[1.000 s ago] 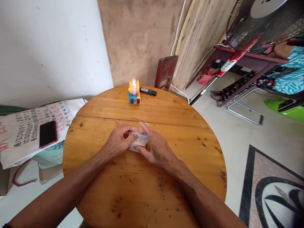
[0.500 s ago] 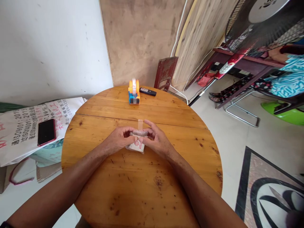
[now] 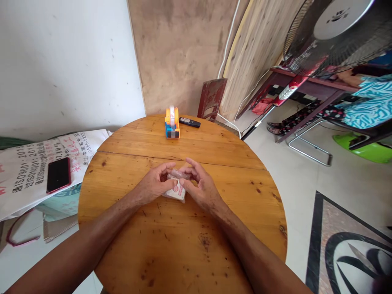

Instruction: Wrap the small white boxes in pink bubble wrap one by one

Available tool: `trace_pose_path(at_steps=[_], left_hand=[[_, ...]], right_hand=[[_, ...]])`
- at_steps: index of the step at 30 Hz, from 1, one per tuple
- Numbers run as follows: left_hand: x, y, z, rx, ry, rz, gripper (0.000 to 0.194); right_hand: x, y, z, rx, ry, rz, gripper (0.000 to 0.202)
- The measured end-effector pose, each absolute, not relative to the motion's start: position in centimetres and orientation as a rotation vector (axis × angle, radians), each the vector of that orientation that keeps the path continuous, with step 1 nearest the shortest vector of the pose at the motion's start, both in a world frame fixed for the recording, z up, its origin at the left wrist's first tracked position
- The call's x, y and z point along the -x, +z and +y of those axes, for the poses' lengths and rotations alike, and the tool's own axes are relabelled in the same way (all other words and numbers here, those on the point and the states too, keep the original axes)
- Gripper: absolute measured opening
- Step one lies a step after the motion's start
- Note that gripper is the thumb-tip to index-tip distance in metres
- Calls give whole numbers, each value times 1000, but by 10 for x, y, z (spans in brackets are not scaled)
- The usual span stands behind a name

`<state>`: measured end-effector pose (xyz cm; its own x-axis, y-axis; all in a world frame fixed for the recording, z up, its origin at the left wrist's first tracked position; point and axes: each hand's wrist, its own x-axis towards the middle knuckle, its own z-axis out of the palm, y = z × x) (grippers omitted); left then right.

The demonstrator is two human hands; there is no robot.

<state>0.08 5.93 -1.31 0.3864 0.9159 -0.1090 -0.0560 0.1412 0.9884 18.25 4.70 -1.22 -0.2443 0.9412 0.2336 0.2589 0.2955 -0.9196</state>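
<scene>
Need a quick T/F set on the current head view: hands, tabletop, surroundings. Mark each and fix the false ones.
1. The wrapped packet is between the left hand and the right hand. True.
2. The tape dispenser is in the right hand. False: it stands near the far edge of the wooden table.
3. A black handheld device lies just right of the tape dispenser. True.
4. The phone lies on the wooden table. False: it lies on the white printed sack, left of the table.
5. The fan is at the upper left of the view. False: it is at the upper right.
</scene>
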Motion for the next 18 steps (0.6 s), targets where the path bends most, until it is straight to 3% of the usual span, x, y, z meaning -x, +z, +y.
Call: trace_pose_path(at_steps=[8, 18], left_hand=[[-1, -12, 59, -1154, 911, 912, 58], [0, -14, 60, -1163, 906, 815, 55]], right_hand=[[-179, -6, 39, 1077, 825, -1855, 62], [-173, -7, 51, 1094, 1075, -1529, 50]])
